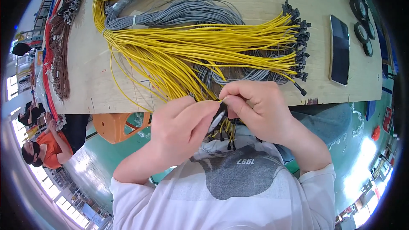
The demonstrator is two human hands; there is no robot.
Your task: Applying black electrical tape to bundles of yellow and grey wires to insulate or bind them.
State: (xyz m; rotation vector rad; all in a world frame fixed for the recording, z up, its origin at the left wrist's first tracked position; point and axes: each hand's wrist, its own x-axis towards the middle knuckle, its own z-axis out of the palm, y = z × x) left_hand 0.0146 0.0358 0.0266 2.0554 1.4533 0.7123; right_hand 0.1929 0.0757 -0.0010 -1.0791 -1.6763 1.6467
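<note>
My left hand [177, 123] and my right hand [260, 106] meet at the table's near edge, fingers pinched together. Between the fingertips shows a bit of yellow cable [223, 100], mostly hidden by the fingers. Just below, against my left hand, is a black and white piece [217, 119] whose kind I cannot make out. More yellow cable ends with black connectors [230, 140] hang below the hands, in front of my shirt. On the table beyond lies a large bundle of yellow cables [204, 38], its black connectors [301, 42] gathered at the right.
Grey cables [183, 12] lie behind and under the yellow bundle. A phone [339, 51] and several black tape rolls [360, 8] sit at the right. Brown and red wires [59, 59] line the left edge. An orange stool [113, 127] and a seated person [53, 147] are at the left.
</note>
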